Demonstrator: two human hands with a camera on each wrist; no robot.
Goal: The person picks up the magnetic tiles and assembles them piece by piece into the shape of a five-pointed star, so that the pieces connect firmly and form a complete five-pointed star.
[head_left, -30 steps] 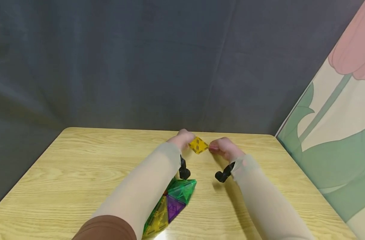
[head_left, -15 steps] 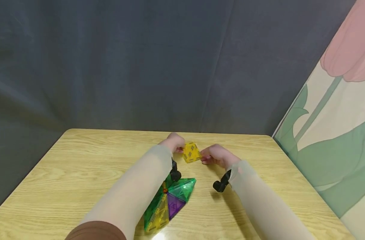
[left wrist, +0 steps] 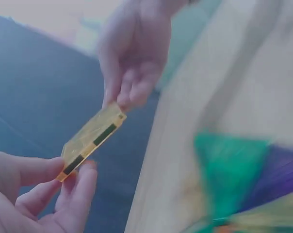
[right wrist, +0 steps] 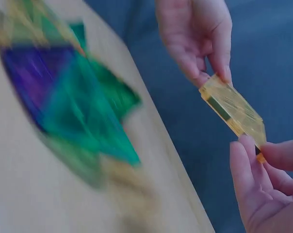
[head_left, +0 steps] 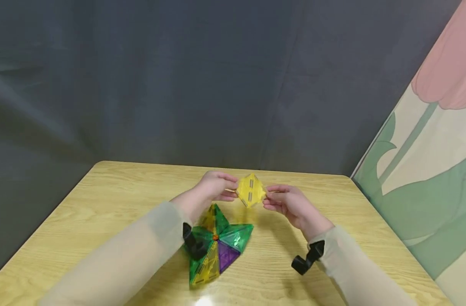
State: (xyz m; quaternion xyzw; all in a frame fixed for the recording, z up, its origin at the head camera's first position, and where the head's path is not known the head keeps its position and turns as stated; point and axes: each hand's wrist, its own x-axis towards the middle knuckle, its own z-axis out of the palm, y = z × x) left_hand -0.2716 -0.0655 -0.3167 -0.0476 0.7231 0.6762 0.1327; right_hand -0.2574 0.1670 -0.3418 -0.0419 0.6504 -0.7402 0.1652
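Yellow translucent magnetic tiles (head_left: 258, 192), together diamond-shaped with dark magnet strips down the middle, are held up over the far part of the table. My left hand (head_left: 214, 187) pinches their left corner between thumb and fingers. At the opposite corner, my right hand (head_left: 297, 209) pinches them with thumb and fingertips. The left wrist view has the yellow tiles (left wrist: 90, 141) nearly edge-on, with strips along the rim. Nearer to me lies a star-shaped build of magnetic tiles, with a green tile (head_left: 238, 236), a purple tile (head_left: 227, 256) and a yellow tile (head_left: 208, 272).
The wooden table (head_left: 122, 191) runs back to a dark curtain (head_left: 202, 85). On the right hangs a cloth with a tulip print (head_left: 428, 161). Black wrist cameras sit on both wrists; the left one (head_left: 194, 244) overlaps the star build in the head view.
The yellow tiles have turned, so their strips now run nearly upright. My left arm has shifted left, uncovering more of the star build. Both hands still hold the yellow tiles.
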